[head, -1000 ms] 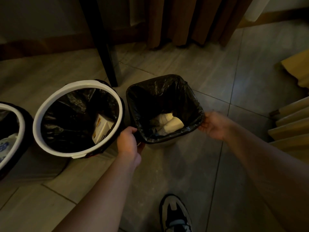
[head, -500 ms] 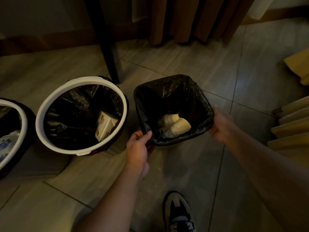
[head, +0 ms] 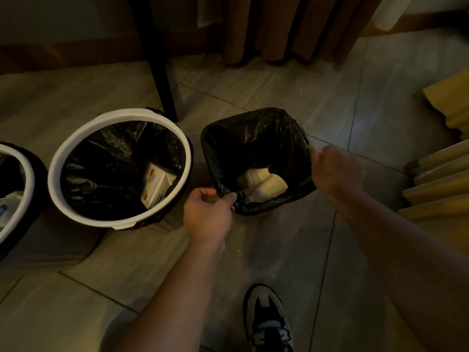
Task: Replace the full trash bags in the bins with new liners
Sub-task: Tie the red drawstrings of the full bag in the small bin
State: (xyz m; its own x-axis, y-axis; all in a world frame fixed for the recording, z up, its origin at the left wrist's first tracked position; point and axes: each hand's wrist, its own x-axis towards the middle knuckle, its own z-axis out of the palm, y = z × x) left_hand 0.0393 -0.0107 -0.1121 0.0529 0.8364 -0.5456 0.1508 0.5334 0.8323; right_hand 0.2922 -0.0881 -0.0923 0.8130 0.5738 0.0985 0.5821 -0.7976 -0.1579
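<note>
Pinches black liner at near corner with left hand, grips its right rim with right hand, on the floor beside white-rimmed bin — looks thin, slack, light, so best lifted by gathered rim.

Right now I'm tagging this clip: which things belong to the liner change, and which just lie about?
Job: crinkled black plastic liner, gripped by the left hand and right hand; round white-rimmed bin; second white-rimmed bin at the left edge.
Lying about: dark table leg; brown curtain; tan cardboard pieces; black-and-white shoe.
</note>
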